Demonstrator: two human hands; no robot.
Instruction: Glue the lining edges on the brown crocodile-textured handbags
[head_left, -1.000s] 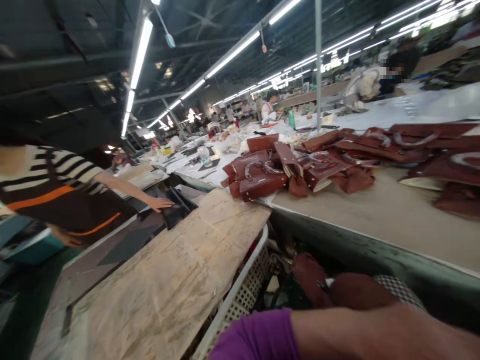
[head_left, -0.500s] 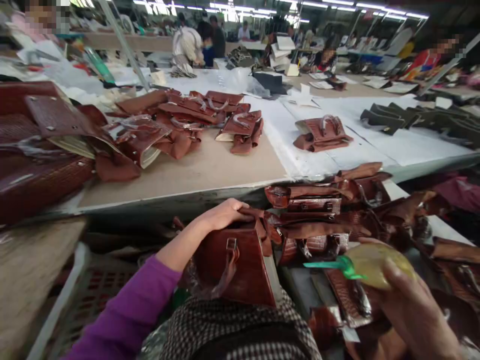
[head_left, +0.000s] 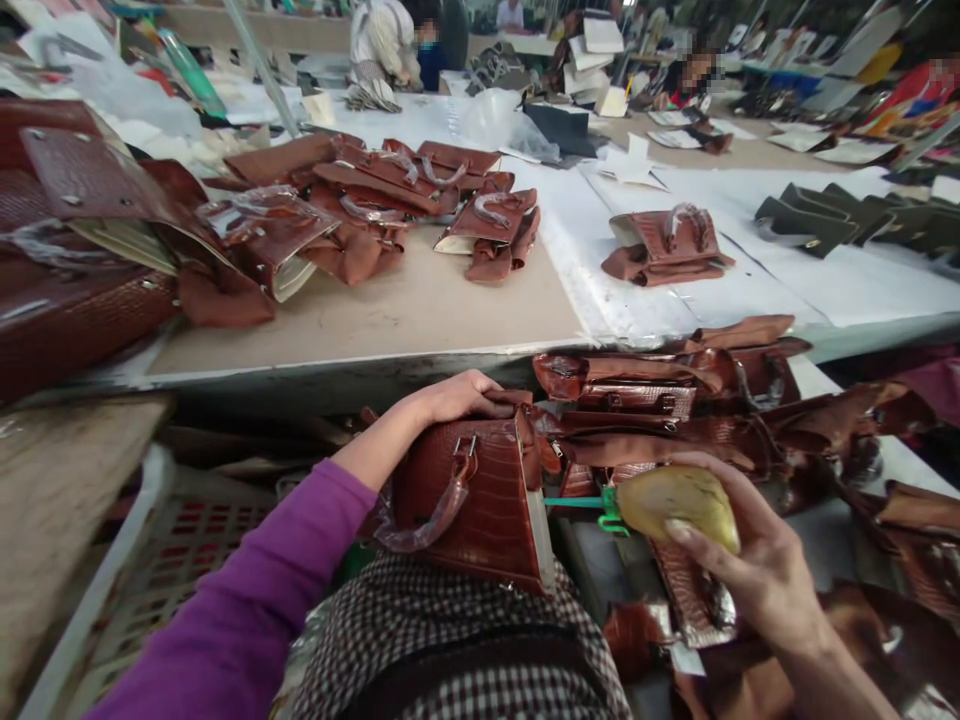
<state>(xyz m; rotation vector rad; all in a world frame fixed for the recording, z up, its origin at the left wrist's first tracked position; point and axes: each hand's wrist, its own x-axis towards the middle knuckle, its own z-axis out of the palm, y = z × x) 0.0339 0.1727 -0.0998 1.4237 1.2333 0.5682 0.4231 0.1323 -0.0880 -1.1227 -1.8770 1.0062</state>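
A brown crocodile-patterned handbag (head_left: pixel 469 500) rests on my checked apron (head_left: pixel 420 640), its plastic-wrapped handle hanging toward me. My left hand (head_left: pixel 465 395) is closed over its top edge, where brown lining cloth sticks out; the fingertips are partly hidden. In my right hand (head_left: pixel 742 560) is a yellowish squeeze bottle (head_left: pixel 679 505), held sideways with the thumb across it. Its long green nozzle (head_left: pixel 574 502) points left, the tip at the pale side edge of the handbag; whether it touches I cannot tell.
Several brown handbags (head_left: pixel 622 400) crowd the space to the right. More half-made bags (head_left: pixel 487 235) lie on the worktable (head_left: pixel 360 330) ahead. A white plastic crate (head_left: pixel 202 540) and a wooden board (head_left: pixel 67 520) stand at left. Co-workers (head_left: pixel 382 50) are at the far tables.
My right hand has brought the squeeze bottle leftward, so its nozzle now reaches the handbag's side edge. My left hand keeps its hold on the bag. The view has tilted down slightly.
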